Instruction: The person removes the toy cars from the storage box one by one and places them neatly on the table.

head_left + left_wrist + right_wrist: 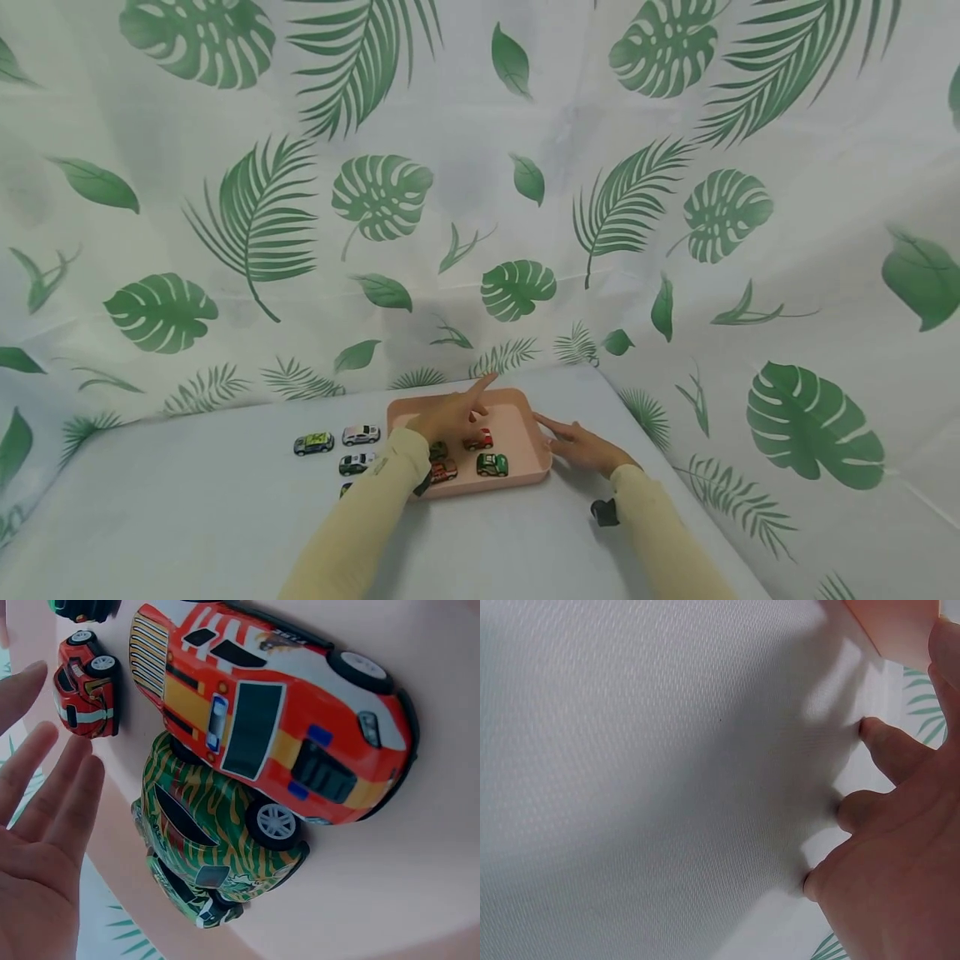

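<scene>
My left hand (450, 417) reaches over a pink tray (531, 457), fingers extended and nothing held. In the left wrist view its fingertips overlap a small red toy car (88, 694). Closer to that camera sit a red-and-yellow toy car (251, 712) and a green tiger-striped one (210, 825), with another green toy car (184, 889) partly hidden behind it. A green toy car (492, 465) stands near the tray's front. At the tray's right side is my right hand (588, 450), its thumb and forefinger against the wall and other fingertips resting on the table.
Left of the tray, on the white table (187, 500), stand a yellow-and-blue toy car (313, 443), a white one (361, 434) and a green-and-white one (354, 464). Another there is mostly hidden by my left sleeve. Leaf-print sheeting (450, 208) rises behind and to the right.
</scene>
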Motion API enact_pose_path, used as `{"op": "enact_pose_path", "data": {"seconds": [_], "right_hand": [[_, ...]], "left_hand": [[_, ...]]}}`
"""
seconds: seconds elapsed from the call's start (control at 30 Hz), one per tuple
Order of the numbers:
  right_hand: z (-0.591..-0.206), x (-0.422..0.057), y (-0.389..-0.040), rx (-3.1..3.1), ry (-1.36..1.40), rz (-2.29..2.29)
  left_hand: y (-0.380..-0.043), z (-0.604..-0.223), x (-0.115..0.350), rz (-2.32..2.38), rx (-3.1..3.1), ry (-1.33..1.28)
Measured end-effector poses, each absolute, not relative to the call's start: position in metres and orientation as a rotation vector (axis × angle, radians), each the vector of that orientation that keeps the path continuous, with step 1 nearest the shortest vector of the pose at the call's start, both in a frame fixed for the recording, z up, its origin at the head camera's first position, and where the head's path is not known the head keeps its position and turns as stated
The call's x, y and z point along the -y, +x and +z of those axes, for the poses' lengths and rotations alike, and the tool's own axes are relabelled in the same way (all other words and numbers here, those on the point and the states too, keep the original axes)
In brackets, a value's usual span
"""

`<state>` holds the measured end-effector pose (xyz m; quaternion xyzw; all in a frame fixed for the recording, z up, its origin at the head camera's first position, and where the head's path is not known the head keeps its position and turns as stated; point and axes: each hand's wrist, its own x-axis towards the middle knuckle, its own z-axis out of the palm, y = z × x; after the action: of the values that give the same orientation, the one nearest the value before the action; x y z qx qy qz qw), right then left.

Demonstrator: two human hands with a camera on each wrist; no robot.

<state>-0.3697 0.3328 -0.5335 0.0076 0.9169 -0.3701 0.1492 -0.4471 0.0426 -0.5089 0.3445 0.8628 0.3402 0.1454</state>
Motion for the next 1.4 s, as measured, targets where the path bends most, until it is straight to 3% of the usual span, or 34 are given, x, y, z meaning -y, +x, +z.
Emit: {"op": "enact_pose_path", "data": {"seconds": [1.4], "right_hand": [[-0.533, -0.33, -0.366, -2.657, 0.027, -1.031]], "left_hand": [[-0.435, -0.501, -0.045, 0.94, -2.501, 1.044]]}}
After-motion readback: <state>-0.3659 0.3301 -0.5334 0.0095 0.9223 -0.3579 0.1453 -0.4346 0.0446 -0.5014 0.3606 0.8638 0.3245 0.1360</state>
